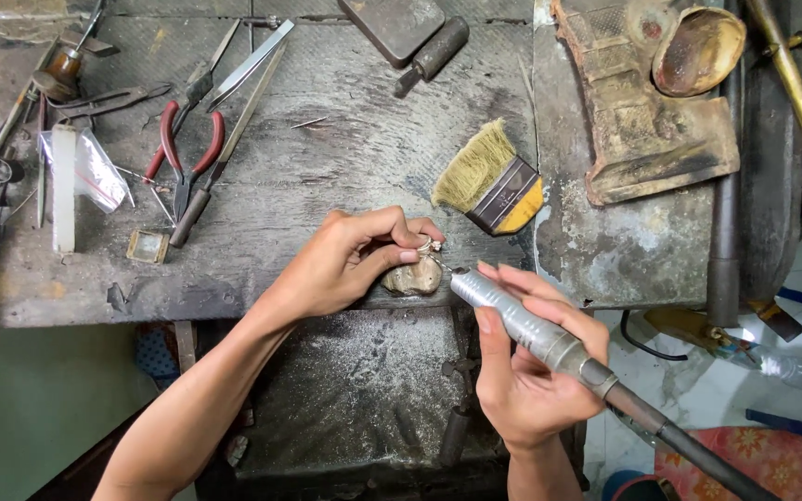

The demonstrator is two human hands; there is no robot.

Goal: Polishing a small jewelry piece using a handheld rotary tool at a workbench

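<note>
My left hand (350, 260) pinches a small silvery metal piece (430, 247) between thumb and fingertips at the front edge of the worn workbench (345, 176). Just below it a rounded, pale bench peg (412, 277) sticks out from the edge. My right hand (526, 366) grips a silver rotary handpiece (517, 317) like a pen. Its fine tip points up-left and meets the small metal piece. A dark flexible shaft (689, 450) runs from the handpiece toward the lower right.
A flat brush with a yellow handle (494, 181) lies just beyond my hands. Red-handled pliers (187, 153), tweezers (248, 65), a small plastic bag (95, 172) and other hand tools crowd the left of the bench. A rusty block with a metal dish (693, 51) stands at the right.
</note>
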